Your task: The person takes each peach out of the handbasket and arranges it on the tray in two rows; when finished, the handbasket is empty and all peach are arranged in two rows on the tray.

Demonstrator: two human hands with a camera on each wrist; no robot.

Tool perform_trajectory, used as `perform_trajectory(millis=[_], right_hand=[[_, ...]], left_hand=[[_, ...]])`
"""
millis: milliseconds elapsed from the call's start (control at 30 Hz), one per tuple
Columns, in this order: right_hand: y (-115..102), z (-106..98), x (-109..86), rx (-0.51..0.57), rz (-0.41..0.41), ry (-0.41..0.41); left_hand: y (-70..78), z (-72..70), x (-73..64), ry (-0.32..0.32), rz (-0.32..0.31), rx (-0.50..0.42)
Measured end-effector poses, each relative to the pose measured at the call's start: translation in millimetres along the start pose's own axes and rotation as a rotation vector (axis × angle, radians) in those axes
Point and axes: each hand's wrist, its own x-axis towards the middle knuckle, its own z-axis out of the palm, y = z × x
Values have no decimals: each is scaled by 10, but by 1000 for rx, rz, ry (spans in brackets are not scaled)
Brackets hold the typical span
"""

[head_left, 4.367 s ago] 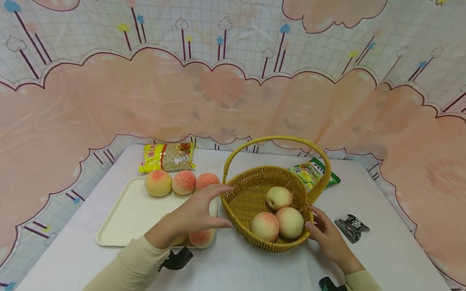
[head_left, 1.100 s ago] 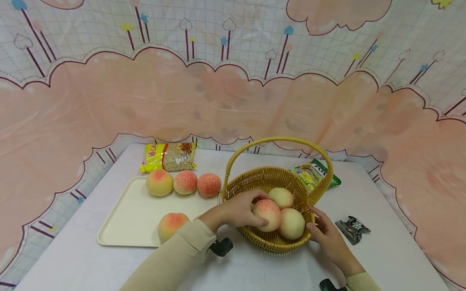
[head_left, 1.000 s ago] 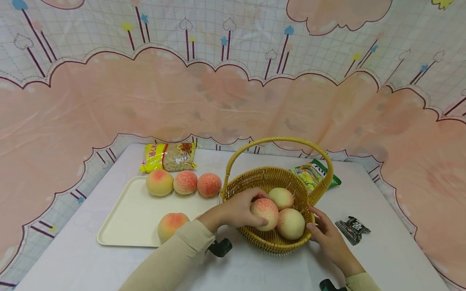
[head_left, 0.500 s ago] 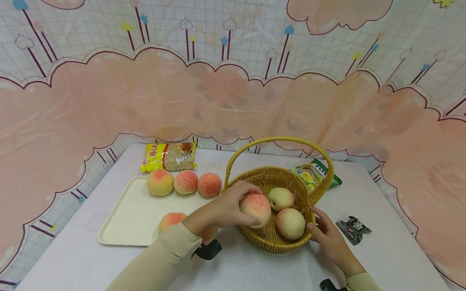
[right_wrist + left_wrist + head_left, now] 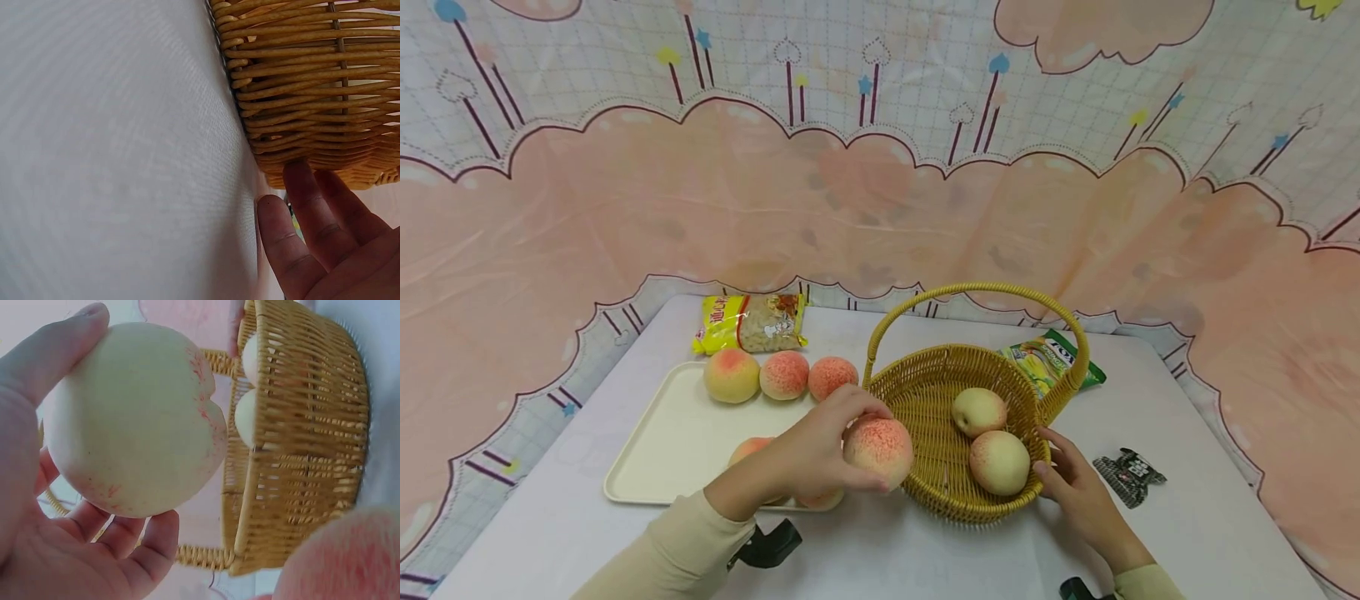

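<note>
The left hand (image 5: 812, 458) grips a peach (image 5: 880, 450) just beside the basket (image 5: 917, 400), near the tray (image 5: 655, 450). The right hand (image 5: 1082, 496), fingers spread, touches the basket's side. Two more peaches (image 5: 1000, 463) sit inside.

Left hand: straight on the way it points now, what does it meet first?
Most likely the basket: the left hand points at its side, and the peach it holds would lead. Relative height is hard to judge, so the peach might pass over the basket's edge instead.
</note>
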Motion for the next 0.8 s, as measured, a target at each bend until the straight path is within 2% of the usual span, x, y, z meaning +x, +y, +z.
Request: perform_trajectory(millis=[200,367,633,800], right_hand=[[-20,-4,-5,-2,11,-5],[-28,-6,-12,2,25,-10],[-20,-3,-16,1,30,4],[-17,-6,-15,0,23,7]], left_hand=[[-49,-135,-200,48,-6,28],[-133,-238,-358,116,-10,39],[-252,-424,-580,219,-19,3],[-333,-517,-710,265,-39,74]])
